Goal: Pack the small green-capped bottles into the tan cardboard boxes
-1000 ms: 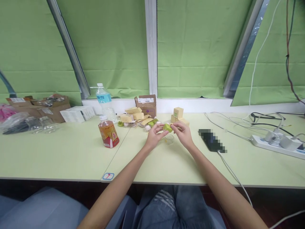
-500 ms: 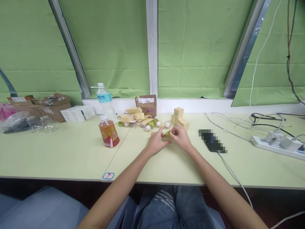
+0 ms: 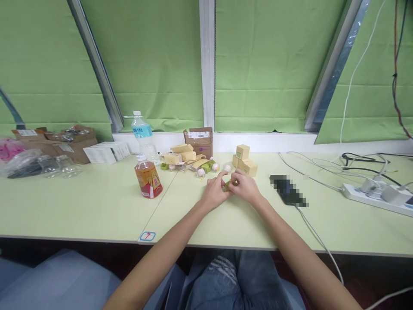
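Above the middle of the table, my left hand (image 3: 214, 192) and my right hand (image 3: 245, 187) meet around a small green piece (image 3: 227, 186). Both hands have their fingers closed on it, and they cover much of it, so its kind is unclear. Just beyond my hands lie several small pale pink, round pieces in clear cups (image 3: 200, 172). More green pieces (image 3: 208, 165) are bunched beside them. Small tan boxes (image 3: 248, 167) are stacked past my right hand.
A bottle of reddish drink (image 3: 149, 178) and a clear water bottle (image 3: 143, 140) stand at left. Flattened tan boxes (image 3: 182, 151) lie before a brown carton (image 3: 203, 140). A phone (image 3: 288, 190) with a cable and a white power strip (image 3: 377, 197) are at right.
The green piece has turned and sits lower between my fingers. My left fingers have drawn closer around it, and both hands have come slightly nearer each other.
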A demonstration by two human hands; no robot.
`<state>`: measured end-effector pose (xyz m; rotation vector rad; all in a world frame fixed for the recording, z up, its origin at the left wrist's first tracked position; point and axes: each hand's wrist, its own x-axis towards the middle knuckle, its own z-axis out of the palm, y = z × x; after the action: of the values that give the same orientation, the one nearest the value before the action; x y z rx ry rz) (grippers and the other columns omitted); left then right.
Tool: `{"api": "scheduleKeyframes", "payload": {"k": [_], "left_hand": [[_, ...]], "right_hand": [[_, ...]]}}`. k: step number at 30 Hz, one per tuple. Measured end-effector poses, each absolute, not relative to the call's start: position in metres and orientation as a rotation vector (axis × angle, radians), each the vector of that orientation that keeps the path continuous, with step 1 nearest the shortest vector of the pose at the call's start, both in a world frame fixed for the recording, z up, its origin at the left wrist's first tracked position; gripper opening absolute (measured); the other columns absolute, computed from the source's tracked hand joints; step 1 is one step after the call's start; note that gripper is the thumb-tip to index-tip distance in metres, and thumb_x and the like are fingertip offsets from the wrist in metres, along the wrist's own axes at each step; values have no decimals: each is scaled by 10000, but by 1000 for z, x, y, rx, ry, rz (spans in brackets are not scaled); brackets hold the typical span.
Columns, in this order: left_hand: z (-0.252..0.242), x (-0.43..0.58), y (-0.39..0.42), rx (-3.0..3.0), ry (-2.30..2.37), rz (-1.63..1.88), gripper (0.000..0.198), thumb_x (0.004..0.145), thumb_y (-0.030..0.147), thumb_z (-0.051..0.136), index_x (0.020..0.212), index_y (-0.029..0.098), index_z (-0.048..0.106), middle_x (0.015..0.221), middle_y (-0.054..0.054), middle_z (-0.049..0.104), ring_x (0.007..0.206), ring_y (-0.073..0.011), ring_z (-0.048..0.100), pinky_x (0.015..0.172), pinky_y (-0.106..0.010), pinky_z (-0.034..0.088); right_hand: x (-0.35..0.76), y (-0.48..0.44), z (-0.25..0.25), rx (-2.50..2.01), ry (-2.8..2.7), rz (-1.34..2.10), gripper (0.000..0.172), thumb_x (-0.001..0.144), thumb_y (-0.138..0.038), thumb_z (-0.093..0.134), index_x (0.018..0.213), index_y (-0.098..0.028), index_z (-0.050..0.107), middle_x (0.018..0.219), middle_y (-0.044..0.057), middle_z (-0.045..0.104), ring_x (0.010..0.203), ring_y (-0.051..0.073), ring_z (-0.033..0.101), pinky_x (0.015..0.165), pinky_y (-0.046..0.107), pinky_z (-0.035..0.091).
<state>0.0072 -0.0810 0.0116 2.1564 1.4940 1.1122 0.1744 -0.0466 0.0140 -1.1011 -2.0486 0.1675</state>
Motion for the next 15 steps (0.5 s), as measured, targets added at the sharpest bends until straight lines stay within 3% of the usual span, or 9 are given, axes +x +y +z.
{"api": "scheduleKeyframes", "payload": {"k": [9,12,15], "left_hand": [[24,16,-91,2117,1663,1068,610,724,299,793,1289,193,590,918,-69,715,991,-327,662,974,-487,473],[40,9,-119,2060,1622,1272,422,716,261,812,1116,194,694,1083,-121,727,1107,-360,638,1050,-524,447],[45,-3,-151,1842,1239,1525,271,830,336,760,1087,251,738,1114,-71,725,1130,-315,649,1045,-456,498]], "right_hand": [[170,-39,11,-1124,-1991,330,214,747,-197,617,620,-223,447,746,-21,482,673,149,494,582,265,306],[175,-33,8,-989,-2008,391,186,773,-210,613,657,-220,468,778,-22,494,713,147,507,641,258,366],[180,-28,2,-903,-1979,418,168,826,-249,609,704,-218,497,822,-12,495,694,136,494,654,268,393]]}}
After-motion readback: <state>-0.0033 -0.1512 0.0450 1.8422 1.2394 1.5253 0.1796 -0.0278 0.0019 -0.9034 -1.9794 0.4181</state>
